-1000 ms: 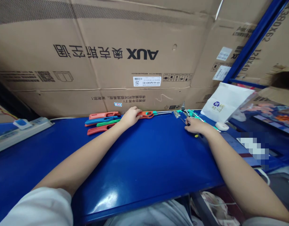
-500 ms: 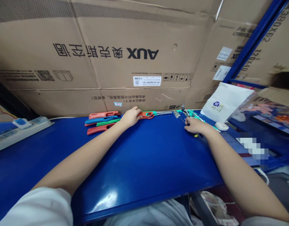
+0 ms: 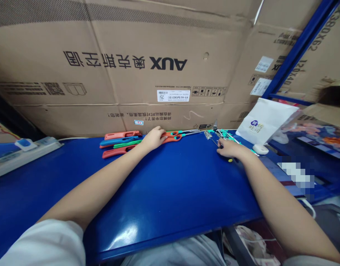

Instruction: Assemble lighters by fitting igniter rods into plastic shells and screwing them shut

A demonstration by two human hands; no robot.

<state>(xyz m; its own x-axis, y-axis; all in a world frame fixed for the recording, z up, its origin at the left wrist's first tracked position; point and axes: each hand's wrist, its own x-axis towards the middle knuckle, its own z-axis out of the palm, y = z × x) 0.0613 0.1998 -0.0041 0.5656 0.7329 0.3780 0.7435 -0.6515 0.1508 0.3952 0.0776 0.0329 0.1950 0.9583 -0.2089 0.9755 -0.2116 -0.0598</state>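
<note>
My left hand (image 3: 155, 138) is closed over the handle of an orange-red long-necked lighter (image 3: 174, 139) near the back of the table. A second orange handle lies against it, and their metal tubes point right. To the left of that hand lie several red, blue and green lighter handles (image 3: 120, 140), partly covered by my wrist. My right hand (image 3: 230, 148) is closed around what looks like a screwdriver (image 3: 215, 142); its thin shaft sticks out to the left and a yellow end shows below the palm. Behind it is a pile of metal tubes with green parts (image 3: 227, 135).
A printed cardboard sheet (image 3: 125, 85) stands along the back of the blue table (image 3: 170, 192). On the left is a white power strip (image 3: 26, 155). To the right are a white paper bag (image 3: 265, 120), a white rounded case (image 3: 260, 149) and a phone (image 3: 321, 146).
The lighter under my left hand has tilted, its tube tip now slightly higher and further left, and a second orange handle shows more plainly. My right hand has hardly moved.
</note>
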